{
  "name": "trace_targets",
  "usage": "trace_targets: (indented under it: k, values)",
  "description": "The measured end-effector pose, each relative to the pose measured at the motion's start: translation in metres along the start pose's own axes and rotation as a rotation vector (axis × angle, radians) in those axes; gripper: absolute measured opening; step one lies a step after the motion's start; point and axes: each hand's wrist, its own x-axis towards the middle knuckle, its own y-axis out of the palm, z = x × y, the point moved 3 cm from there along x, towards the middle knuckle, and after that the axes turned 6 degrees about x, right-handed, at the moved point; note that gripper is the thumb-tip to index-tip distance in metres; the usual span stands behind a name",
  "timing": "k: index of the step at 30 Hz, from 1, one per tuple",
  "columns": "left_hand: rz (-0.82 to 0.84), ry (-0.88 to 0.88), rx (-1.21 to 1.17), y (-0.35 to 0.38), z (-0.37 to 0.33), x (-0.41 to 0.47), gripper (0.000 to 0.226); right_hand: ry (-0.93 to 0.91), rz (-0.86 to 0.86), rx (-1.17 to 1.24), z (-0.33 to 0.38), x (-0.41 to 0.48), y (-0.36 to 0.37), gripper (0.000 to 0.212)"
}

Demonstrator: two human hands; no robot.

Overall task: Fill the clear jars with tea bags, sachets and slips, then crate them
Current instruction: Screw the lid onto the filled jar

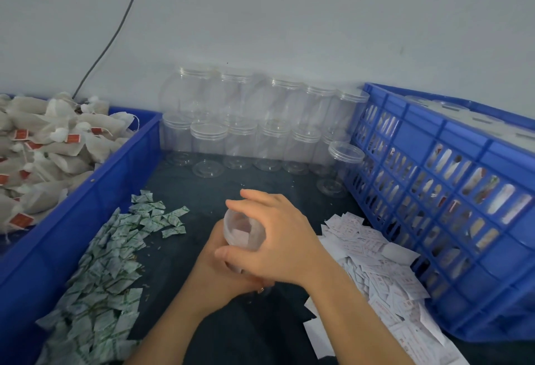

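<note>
The right hand [280, 240] curls round the clear jar [242, 234] at its mouth, covering much of it; the left hand [218, 270] grips the lower body, fingers hidden underneath.

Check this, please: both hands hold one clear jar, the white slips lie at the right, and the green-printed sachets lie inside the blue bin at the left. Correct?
One detail is wrong. In the head view the green-printed sachets lie on the dark table beside the blue bin, not inside it. The rest holds.
</note>
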Motion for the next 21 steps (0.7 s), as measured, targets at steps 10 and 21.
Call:
trace_targets:
  k: [10, 21]
  values:
    - [-0.141, -0.129, -0.01, 0.007, 0.007, -0.009, 0.066, 0.061, -0.172, -0.049, 0.005, 0.004, 0.01, 0.057]
    - [-0.051, 0.031, -0.079, -0.003, -0.009, -0.007, 0.086, 0.076, -0.096, 0.115, -0.007, -0.008, 0.003, 0.066]
